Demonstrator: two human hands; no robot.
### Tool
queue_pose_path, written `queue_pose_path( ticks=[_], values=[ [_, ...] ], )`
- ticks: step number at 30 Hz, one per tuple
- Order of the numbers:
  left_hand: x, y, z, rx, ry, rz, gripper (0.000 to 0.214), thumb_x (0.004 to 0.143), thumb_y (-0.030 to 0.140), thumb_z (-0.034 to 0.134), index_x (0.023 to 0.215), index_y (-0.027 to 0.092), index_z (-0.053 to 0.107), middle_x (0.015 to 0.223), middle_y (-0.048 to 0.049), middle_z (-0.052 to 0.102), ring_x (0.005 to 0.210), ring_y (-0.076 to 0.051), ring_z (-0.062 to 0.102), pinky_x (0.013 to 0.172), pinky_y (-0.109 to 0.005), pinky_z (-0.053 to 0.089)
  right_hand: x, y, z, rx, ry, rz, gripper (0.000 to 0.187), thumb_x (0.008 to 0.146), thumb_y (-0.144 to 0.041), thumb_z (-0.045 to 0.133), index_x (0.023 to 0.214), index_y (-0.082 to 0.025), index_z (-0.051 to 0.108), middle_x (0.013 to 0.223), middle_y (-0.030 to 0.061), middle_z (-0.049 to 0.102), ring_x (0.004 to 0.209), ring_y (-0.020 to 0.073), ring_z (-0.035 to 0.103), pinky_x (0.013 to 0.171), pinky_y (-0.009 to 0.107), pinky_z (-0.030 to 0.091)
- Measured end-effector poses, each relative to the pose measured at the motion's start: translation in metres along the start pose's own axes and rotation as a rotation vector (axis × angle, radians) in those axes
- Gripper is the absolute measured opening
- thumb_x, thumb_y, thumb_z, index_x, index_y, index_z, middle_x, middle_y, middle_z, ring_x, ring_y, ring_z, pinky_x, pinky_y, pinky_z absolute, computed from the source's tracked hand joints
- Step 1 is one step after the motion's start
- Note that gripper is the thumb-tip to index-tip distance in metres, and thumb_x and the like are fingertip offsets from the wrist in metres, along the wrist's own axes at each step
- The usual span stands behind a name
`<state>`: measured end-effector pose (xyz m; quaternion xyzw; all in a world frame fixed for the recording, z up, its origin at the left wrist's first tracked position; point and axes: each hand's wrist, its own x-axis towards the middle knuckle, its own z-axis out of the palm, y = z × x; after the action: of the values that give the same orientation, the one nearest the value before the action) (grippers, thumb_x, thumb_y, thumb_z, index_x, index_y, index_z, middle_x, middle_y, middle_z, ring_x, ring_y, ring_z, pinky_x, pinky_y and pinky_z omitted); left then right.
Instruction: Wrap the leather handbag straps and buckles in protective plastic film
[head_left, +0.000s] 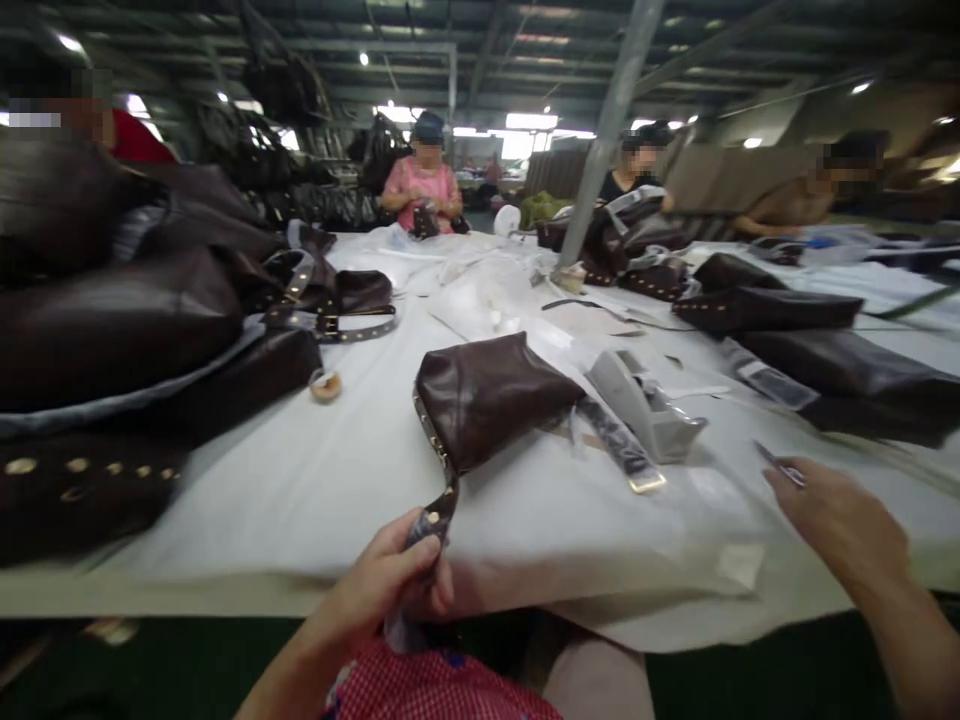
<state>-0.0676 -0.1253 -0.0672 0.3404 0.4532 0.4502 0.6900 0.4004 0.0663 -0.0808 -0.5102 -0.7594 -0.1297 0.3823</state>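
Handbag (495,405), dark brown leather, one: lying on the white-covered table (262,510) before the person, gold-toned studs along its left edge. Studded strap (447,503): runs from the bag to the left hand (409,570), its partly wrapped length gripped between closed thumb and fingers. Right hand (840,515): curled round a small pointed tool (780,464), well apart from the bag. Tape dispenser (649,405), grey: beside film-wrapped buckle strap (619,440). Pale square (741,567), near edge: any print too small to read.
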Motion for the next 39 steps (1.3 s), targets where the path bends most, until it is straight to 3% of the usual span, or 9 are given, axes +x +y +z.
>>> queue_pose_path(
  ticks=[3,7,11,18,23,27,31,35,39],
  values=[
    [-0.002,-0.001,-0.002,-0.066,-0.034,-0.014,0.035,0.08,0.047,0.069,0.082,0.017,0.05,0.056,-0.0027,0.066,0.04,-0.007,0.051,0.039,-0.014,0.032,0.004,-0.09,0.012,0.076,-0.067,-0.08,0.015,0.092,-0.032,0.051,0.094,-0.025,0.064,0.081,0.0105,0.071,0.056,0.0258,0.067,0.043,0.036,0.052],
    [-0.001,-0.003,-0.009,-0.156,-0.093,-0.08,0.034,0.08,0.045,0.068,0.08,0.017,0.049,0.057,-0.0027,0.067,0.035,-0.008,0.052,0.034,-0.014,0.032,-0.007,-0.224,0.036,0.402,-0.22,-0.521,0.03,0.093,-0.015,0.051,0.122,-0.022,0.059,0.122,0.0114,0.068,0.103,0.0219,0.069,0.087,0.034,0.059],
    [0.002,-0.001,-0.017,-0.198,-0.127,-0.129,0.04,0.082,0.053,0.062,0.081,0.013,0.056,0.058,-0.0034,0.065,0.033,-0.01,0.052,0.032,-0.018,0.04,-0.002,-0.295,0.066,0.561,-0.335,-0.736,0.041,0.097,-0.014,0.044,0.137,-0.02,0.05,0.138,0.0145,0.057,0.11,0.0173,0.066,0.085,0.025,0.057],
    [-0.009,0.0,-0.02,0.031,0.027,-0.035,0.034,0.072,0.038,0.067,0.094,0.016,0.053,0.065,0.0008,0.062,0.052,-0.014,0.06,0.05,-0.025,0.049,0.034,-0.327,0.078,0.259,-0.712,-0.913,0.025,0.098,-0.018,0.047,0.11,-0.029,0.066,0.085,-0.0012,0.069,0.063,0.0103,0.063,0.049,0.02,0.034],
    [-0.022,-0.026,-0.023,0.621,0.498,0.218,0.07,0.068,0.019,0.063,0.133,0.018,0.039,0.088,-0.0011,0.063,0.078,-0.018,0.061,0.074,-0.031,0.05,0.08,-0.356,0.078,0.132,-0.91,-0.919,0.018,0.095,-0.02,0.049,0.095,-0.024,0.066,0.086,0.0015,0.071,0.073,0.0145,0.066,0.048,0.025,0.022],
    [-0.042,-0.009,-0.06,0.962,0.746,0.404,0.047,0.073,0.018,0.044,0.119,0.017,0.054,0.108,-0.0103,0.063,0.101,-0.025,0.061,0.092,-0.04,0.046,0.129,-0.379,0.082,0.153,-1.127,-0.832,0.015,0.094,-0.024,0.051,0.084,-0.021,0.062,0.072,0.0001,0.067,0.065,0.0138,0.066,0.049,0.022,0.028],
    [-0.085,0.05,-0.099,1.078,0.62,0.23,0.028,0.079,0.024,0.042,0.096,0.018,0.064,0.088,-0.0071,0.069,0.088,-0.025,0.064,0.086,-0.038,0.048,0.167,-0.396,0.087,0.364,-1.42,-0.694,0.015,0.093,-0.023,0.05,0.081,-0.017,0.058,0.063,-0.0036,0.059,0.052,0.0102,0.062,0.054,0.019,0.04],
    [-0.131,0.091,-0.116,0.818,0.113,-0.088,0.023,0.078,0.03,0.057,0.091,0.019,0.072,0.095,-0.0049,0.075,0.095,-0.024,0.066,0.087,-0.03,0.049,0.17,-0.402,0.099,0.518,-1.634,-0.577,0.015,0.088,-0.018,0.055,0.102,-0.016,0.06,0.074,-0.0036,0.063,0.057,0.0103,0.065,0.059,0.02,0.047],
    [-0.142,0.083,-0.135,0.47,-0.104,-0.316,0.03,0.067,0.03,0.068,0.093,0.019,0.075,0.087,-0.0052,0.078,0.078,-0.022,0.069,0.072,-0.027,0.05,0.144,-0.396,0.116,0.247,-1.367,-0.834,0.026,0.082,-0.012,0.059,0.105,-0.022,0.065,0.093,-0.0003,0.069,0.069,0.0119,0.067,0.062,0.021,0.044]
  ],
)
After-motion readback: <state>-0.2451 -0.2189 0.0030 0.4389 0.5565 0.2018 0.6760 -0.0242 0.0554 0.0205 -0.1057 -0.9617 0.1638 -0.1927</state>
